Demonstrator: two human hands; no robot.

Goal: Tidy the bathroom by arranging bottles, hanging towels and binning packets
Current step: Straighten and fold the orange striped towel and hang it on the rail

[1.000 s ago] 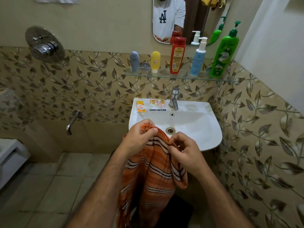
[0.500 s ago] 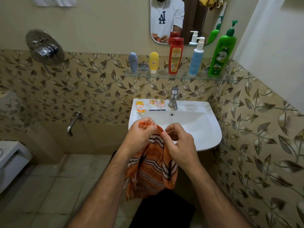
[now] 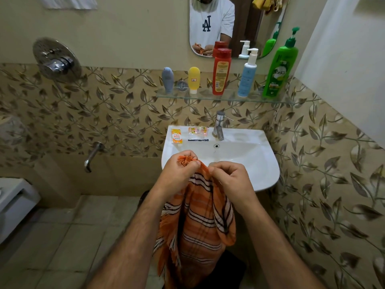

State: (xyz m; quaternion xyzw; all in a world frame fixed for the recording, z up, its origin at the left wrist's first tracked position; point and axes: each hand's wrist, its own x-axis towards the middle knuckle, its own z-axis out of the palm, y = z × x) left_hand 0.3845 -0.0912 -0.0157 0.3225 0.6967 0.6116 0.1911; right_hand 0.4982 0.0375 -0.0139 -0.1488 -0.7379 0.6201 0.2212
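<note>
Hands: my left hand (image 3: 179,172) and right hand (image 3: 229,180) each pinch the top edge of one orange striped towel (image 3: 200,222), held just in front of the sink (image 3: 266,172).
Towel: not yet hung.
Packets: three on the sink's back ledge, an orange packet (image 3: 176,136), a clear crumpled packet (image 3: 198,130), a dark strip (image 3: 198,140); none binned.
Bottles: five upright in a row on the glass shelf (image 3: 208,97) above the sink; apparently arranged.
</note>
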